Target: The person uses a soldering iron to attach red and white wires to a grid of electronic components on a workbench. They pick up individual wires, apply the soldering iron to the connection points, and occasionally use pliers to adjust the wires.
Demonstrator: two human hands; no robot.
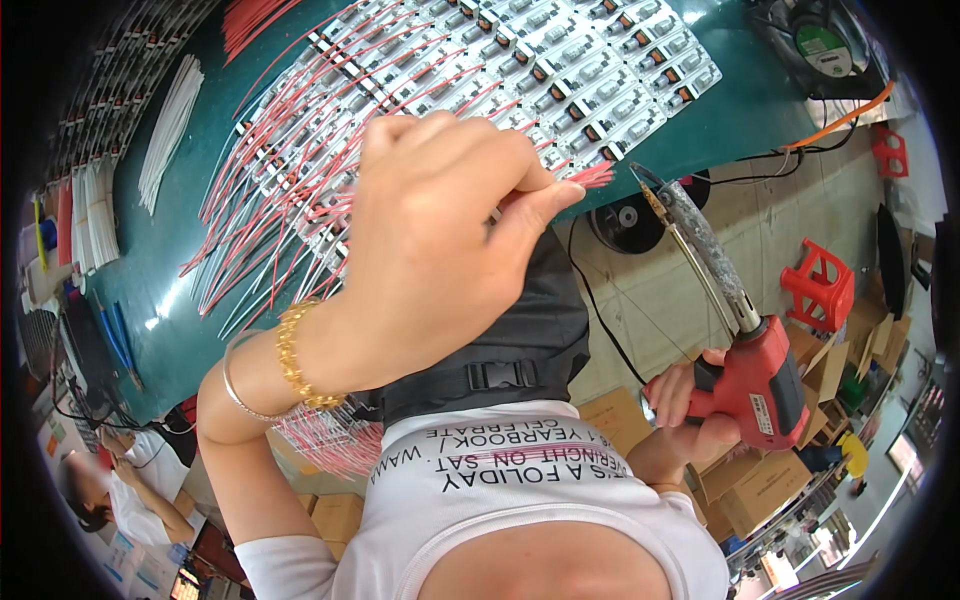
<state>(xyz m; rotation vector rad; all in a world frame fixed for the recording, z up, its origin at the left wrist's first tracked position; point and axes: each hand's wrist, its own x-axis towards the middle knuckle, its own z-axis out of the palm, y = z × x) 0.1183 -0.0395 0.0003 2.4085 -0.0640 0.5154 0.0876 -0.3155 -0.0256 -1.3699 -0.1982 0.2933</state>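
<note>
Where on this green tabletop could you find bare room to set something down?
One patch of green tabletop lies between the silver electronic modules and the cooling fan; another, at left, between the fanned-out red wires and the blue-handled tool. The middle is crowded: modules and wires fill it, with the left hand over their near edge.

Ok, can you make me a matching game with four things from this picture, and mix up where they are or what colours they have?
Things:
1. soldering gun
2. fan
3. bunch of red wire tips
4. bundle of thin strands

Matches:
A. black frame, green middle
B. white, lying on the green table, left of the silvery boards
C. held in the right hand
D. pinched by the left hand, between thumb and finger

Right pairs: 1-C, 2-A, 3-D, 4-B
</note>
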